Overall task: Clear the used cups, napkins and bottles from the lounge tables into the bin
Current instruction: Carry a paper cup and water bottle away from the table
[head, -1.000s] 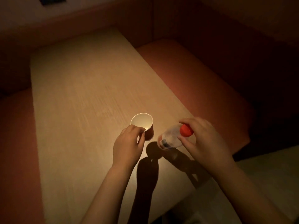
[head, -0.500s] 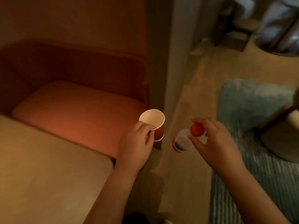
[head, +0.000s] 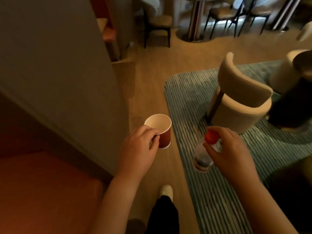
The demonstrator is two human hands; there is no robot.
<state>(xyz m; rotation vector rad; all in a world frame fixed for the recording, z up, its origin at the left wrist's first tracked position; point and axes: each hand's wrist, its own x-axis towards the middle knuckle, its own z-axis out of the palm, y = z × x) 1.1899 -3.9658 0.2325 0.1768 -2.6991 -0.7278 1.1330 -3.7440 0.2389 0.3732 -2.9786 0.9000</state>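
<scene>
Evidently the carrying step is in hand. The left hand (head: 137, 149) pinches the rim of one red paper cup with a white inside (head: 165, 138), held upright over the wooden floor (head: 152, 85). The right hand (head: 233, 154) grips one clear plastic bottle with a red cap (head: 200, 157) by its neck, over the edge of the striped blue-green rug (head: 211, 191). No napkin or bin shows, so the next move is likely finding the bin and dropping both in.

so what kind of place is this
Likely a café or hotel lounge: an orange booth seat, a beige tub chair on a striped rug, and a pedestal table with dining chairs farther back.
</scene>
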